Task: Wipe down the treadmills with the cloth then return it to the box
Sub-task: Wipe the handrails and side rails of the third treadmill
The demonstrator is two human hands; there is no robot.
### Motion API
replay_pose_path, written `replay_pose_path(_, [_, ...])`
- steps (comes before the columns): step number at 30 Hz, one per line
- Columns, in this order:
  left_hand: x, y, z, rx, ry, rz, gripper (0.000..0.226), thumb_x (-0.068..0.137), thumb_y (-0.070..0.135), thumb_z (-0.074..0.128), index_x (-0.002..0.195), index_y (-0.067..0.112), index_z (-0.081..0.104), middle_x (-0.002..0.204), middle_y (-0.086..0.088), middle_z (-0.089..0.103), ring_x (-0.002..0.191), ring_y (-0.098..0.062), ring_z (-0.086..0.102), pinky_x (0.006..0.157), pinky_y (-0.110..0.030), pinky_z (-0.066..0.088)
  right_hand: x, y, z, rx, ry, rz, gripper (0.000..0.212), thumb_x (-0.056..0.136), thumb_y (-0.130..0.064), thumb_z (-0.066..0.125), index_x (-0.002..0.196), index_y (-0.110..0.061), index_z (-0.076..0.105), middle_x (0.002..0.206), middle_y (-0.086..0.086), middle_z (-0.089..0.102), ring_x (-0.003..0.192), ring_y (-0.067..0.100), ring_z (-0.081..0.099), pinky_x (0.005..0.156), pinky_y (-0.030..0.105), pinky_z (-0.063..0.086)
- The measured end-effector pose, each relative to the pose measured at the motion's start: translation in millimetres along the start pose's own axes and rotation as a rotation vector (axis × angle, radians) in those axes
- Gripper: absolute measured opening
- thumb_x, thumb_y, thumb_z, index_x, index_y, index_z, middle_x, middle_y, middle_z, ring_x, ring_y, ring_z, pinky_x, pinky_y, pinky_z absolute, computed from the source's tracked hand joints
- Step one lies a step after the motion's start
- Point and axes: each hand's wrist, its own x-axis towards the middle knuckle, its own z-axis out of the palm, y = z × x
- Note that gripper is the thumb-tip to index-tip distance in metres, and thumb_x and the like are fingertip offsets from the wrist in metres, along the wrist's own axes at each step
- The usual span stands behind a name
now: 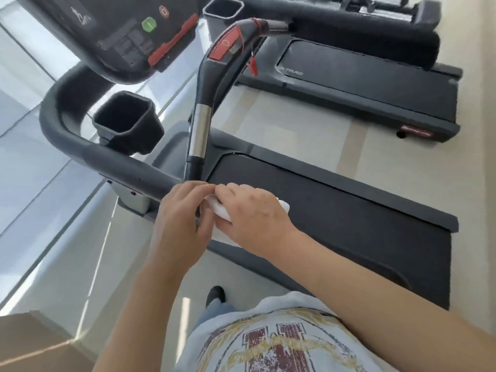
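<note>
Two treadmills stand side by side, the near treadmill (335, 210) and the far treadmill (362, 84). A brown box (35, 342) sits on the floor. Both grips, the left hand (179, 224) and right hand (252, 218), pinch one white cloth (222, 213) at the near treadmill's handrail (88, 146).

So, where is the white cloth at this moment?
In the head view, the white cloth is near the centre, held between the left hand and the right hand, just below the handrail of the near treadmill.
</note>
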Motion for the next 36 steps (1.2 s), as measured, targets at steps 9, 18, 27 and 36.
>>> replay_pose_path(9, [35.4, -29.3, 0.3, -0.142, -0.343, 0.316, 0.03, 0.105, 0.018, 0.043, 0.119, 0.019, 0.069, 0.113, 0.013, 0.067, 0.103, -0.015, 0.062, 0.093, -0.045, 0.049, -14.6, -6.0, -13.7, -0.012, 0.072, 0.265, 0.029, 0.1, -0.041, 0.063, 0.085, -0.016, 0.065, 0.069, -0.003, 0.049, 0.06, 0.017, 0.037, 0.053, 0.034, 0.041])
replay_pose_path(18, [25.9, 38.2, 53.8, -0.184, -0.616, 0.55, 0.031, 0.106, 0.033, 0.048, 0.134, 0.028, 0.061, 0.117, 0.015, 0.067, 0.104, -0.016, 0.06, 0.091, -0.043, 0.051, -127.1, 24.2, -82.2, -0.174, 0.103, 0.634, 0.039, 0.1, -0.049, 0.067, 0.081, -0.015, 0.066, 0.074, -0.003, 0.052, 0.066, 0.02, 0.047, 0.058, 0.034, 0.04])
replay_pose_path(27, [-6.0, 124.3, 112.1, 0.039, -0.461, 0.565, 0.032, 0.106, 0.038, 0.043, 0.097, 0.027, 0.072, 0.09, 0.013, 0.07, 0.08, -0.014, 0.064, 0.057, -0.03, 0.044, -221.8, 72.6, -130.3, 0.387, 0.234, 1.205, 0.057, 0.101, -0.053, 0.063, 0.068, -0.011, 0.044, 0.061, -0.003, 0.047, 0.058, 0.013, 0.046, 0.059, 0.033, 0.041])
replay_pose_path(36, [-15.5, 139.4, 124.9, 0.244, -0.202, 0.438, 0.046, 0.099, 0.03, 0.044, 0.055, 0.016, 0.039, 0.052, 0.002, 0.036, 0.052, -0.023, 0.037, 0.046, -0.027, 0.017, -185.5, 86.9, -123.2, 0.193, 0.009, 0.845, 0.046, 0.094, -0.055, 0.046, 0.063, -0.022, 0.037, 0.064, -0.002, 0.042, 0.059, 0.015, 0.044, 0.053, 0.034, 0.038])
